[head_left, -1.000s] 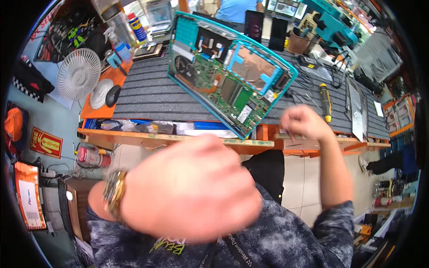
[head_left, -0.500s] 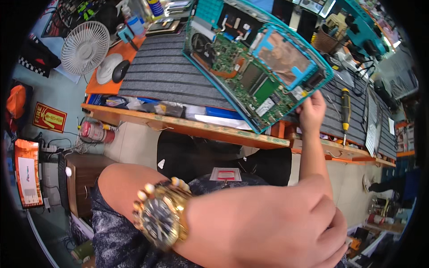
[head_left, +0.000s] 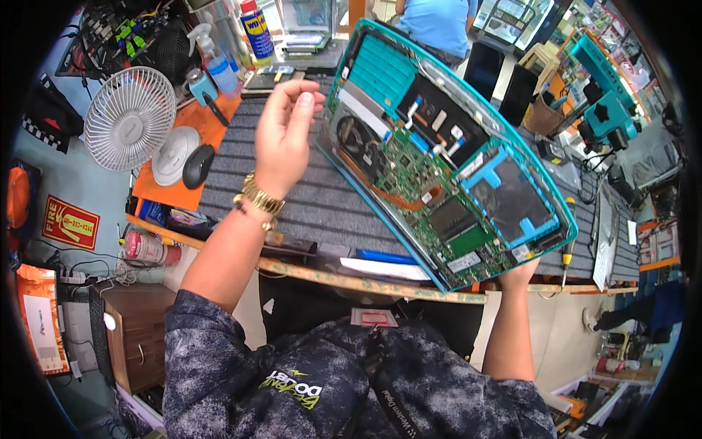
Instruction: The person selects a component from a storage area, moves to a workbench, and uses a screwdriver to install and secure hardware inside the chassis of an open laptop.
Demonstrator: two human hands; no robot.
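Observation:
An opened laptop base (head_left: 439, 110) with a teal shell is held tilted above the bench, its inside facing me. A green circuit board (head_left: 409, 164), a black fan (head_left: 356, 139), a copper heat pipe (head_left: 409, 201) and a blue-edged drive bay (head_left: 508, 194) show in it. My right hand (head_left: 521, 274) grips the lower right corner, its fingers partly hidden behind the shell. Beside the upper left edge my left hand (head_left: 285, 139) is raised, fingers loosely bent and apart, with nothing in it. A gold watch (head_left: 263, 197) is on that wrist.
A striped grey mat (head_left: 245, 154) covers the bench. At left are a white fan (head_left: 130, 113), a black mouse (head_left: 197, 166), and a spray bottle (head_left: 219, 66). A screwdriver (head_left: 567, 252) and a keyboard panel (head_left: 604, 241) lie right. A person in blue (head_left: 437, 25) is beyond.
My left hand has swung from close in front of me, low in the view, up to the laptop base's left side. My right hand still holds the base, now lower in the view.

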